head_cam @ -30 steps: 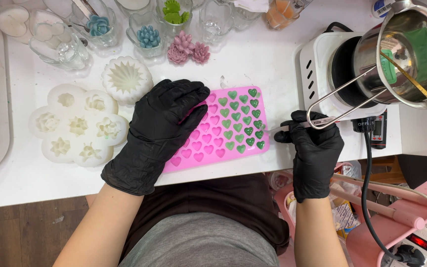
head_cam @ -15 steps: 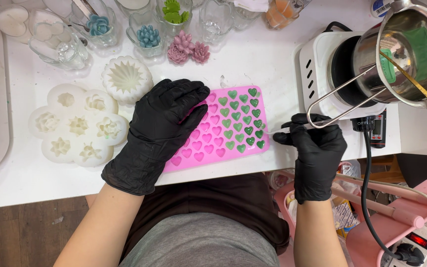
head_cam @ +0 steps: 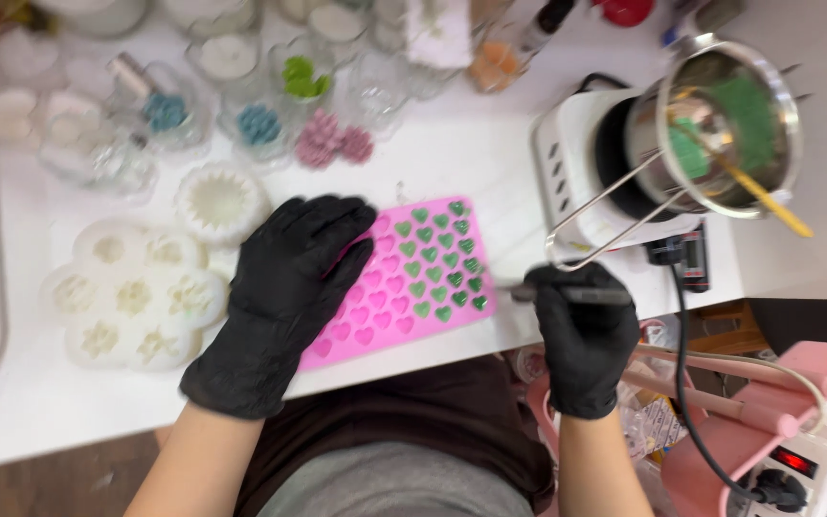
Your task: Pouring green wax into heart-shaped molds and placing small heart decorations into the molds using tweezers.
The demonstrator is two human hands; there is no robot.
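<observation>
- white flower mould [head_cam: 131,294] – left on the white table [head_cam: 452,144], several cavities
- small round white mould [head_cam: 219,201] just behind it
- pink wax flowers [head_cam: 334,141], blue ones [head_cam: 258,123], green one [head_cam: 301,77] – along the back among clear glass jars [head_cam: 98,153], blurred
- steel pot [head_cam: 729,120] with green wax on white hot plate [head_cam: 576,163], right
- power strip [head_cam: 806,469], bottom right

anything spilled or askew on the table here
No spill shows. The pink heart mold lies at a slant under the left hand, and the metal pot sits tilted, off-centre on the hot plate. The picture is blurred.
</observation>
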